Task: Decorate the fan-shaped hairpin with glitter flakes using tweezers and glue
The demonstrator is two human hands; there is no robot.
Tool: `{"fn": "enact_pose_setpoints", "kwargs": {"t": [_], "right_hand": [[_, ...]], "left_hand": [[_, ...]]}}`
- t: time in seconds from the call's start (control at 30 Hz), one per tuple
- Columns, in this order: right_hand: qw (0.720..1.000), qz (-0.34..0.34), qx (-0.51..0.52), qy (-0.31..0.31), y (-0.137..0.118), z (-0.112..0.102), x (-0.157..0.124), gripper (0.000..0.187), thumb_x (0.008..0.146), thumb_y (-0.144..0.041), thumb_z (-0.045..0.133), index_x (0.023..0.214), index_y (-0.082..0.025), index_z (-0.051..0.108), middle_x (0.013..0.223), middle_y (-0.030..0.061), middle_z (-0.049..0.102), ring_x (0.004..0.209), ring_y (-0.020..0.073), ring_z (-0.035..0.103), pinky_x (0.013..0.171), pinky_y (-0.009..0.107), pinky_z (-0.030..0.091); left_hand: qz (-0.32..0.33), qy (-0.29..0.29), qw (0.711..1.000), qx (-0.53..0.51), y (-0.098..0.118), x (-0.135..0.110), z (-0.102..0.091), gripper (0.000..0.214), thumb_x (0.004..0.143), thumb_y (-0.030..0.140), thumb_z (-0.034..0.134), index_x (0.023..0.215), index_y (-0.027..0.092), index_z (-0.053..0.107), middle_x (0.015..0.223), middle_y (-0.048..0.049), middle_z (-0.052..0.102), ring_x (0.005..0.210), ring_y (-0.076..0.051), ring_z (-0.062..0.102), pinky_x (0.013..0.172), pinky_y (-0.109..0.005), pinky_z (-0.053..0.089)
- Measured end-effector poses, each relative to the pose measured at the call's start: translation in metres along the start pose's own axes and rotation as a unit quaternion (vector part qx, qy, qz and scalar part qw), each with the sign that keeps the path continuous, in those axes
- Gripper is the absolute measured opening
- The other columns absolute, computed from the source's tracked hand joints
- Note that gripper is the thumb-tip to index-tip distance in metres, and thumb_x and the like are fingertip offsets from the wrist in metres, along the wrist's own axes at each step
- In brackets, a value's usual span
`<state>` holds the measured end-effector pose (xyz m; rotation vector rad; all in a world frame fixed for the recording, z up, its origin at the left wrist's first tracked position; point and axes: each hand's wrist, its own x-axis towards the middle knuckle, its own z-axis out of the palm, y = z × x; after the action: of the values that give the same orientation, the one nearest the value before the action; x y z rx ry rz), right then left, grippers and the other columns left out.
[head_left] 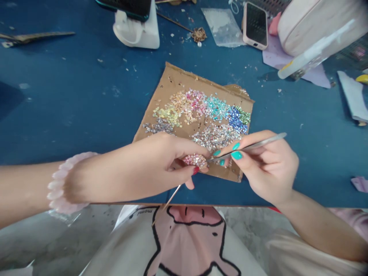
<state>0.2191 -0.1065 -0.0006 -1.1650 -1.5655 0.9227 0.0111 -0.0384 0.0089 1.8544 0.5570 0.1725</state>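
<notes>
The left hand [149,165] hovers at the near edge of the cardboard sheet [172,80]. Its thumb and fingers are closed tight on a small chip-covered piece [196,160], which sits just over that edge. A thin stick [172,196] runs from under the hand, back off the cardboard toward the person. Too hard a squeeze could shift the chips under the thumb.

On the cardboard lie loose chips [201,111], sorted in coloured heaps, the silvery heap nearest the piece. A dragging palm or sleeve could mix the colours or sweep chips off onto the blue tabletop [71,96].

At the cardboard's near right corner, the right hand [267,168] has its fingers narrowed around a slim metal tool [258,143], tip at the piece. A slip of that tip could knock chips loose or prick the left thumb.
</notes>
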Motion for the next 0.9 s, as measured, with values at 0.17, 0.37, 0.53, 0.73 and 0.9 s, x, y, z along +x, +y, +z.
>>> {"fn": "enact_pose_setpoints", "kwargs": {"t": [0.17,0.37,0.53,0.73,0.9], "right_hand": [[1.000,0.007,0.003,-0.001,0.0014,-0.0008,0.0001,0.019,0.081,-0.009,0.058,0.093,-0.023,0.058,0.086,0.0025,0.071,0.071,0.0162,0.069,0.056,0.026,0.059],[1.000,0.006,0.003,0.000,0.0015,0.0001,-0.0006,0.020,0.080,-0.008,0.058,0.093,-0.024,0.058,0.086,0.0020,0.071,0.071,0.0155,0.069,0.058,0.026,0.060],[1.000,-0.008,-0.006,-0.004,0.0010,0.0005,0.0004,0.021,0.080,-0.006,0.058,0.094,-0.023,0.058,0.086,0.0019,0.071,0.071,0.0137,0.069,0.056,0.022,0.059],[0.999,-0.028,-0.024,0.000,0.0001,0.0021,0.0018,0.022,0.080,-0.005,0.058,0.093,-0.023,0.058,0.084,0.0011,0.071,0.072,0.0149,0.069,0.056,0.024,0.059],[0.999,-0.033,-0.036,0.003,0.0011,0.0019,0.0004,0.022,0.080,-0.006,0.058,0.093,-0.024,0.058,0.082,0.0017,0.071,0.070,0.0160,0.069,0.056,0.026,0.059]], "left_hand": [[-0.015,-0.006,1.000,-0.002,-0.0003,0.0006,-0.0004,0.021,0.080,0.020,0.043,0.079,0.030,0.061,0.059,0.0093,0.059,0.046,-0.011,0.052,0.043,-0.021,0.040],[-0.012,0.002,1.000,0.016,-0.0016,0.0005,0.0000,0.018,0.079,0.020,0.044,0.074,0.029,0.059,0.058,0.0101,0.059,0.044,-0.010,0.049,0.040,-0.022,0.034],[-0.041,-0.014,0.999,0.032,-0.0013,0.0009,-0.0009,0.023,0.079,0.024,0.042,0.084,0.033,0.062,0.058,0.0111,0.060,0.045,-0.011,0.049,0.043,-0.023,0.037],[-0.032,-0.013,0.999,0.030,-0.0018,0.0016,-0.0007,0.022,0.079,0.025,0.043,0.085,0.034,0.062,0.060,0.0113,0.062,0.044,-0.011,0.049,0.042,-0.022,0.036],[-0.020,-0.010,0.999,0.032,-0.0015,0.0006,-0.0003,0.021,0.082,0.018,0.043,0.081,0.029,0.061,0.062,0.0113,0.063,0.047,-0.008,0.051,0.042,-0.018,0.035]]}}
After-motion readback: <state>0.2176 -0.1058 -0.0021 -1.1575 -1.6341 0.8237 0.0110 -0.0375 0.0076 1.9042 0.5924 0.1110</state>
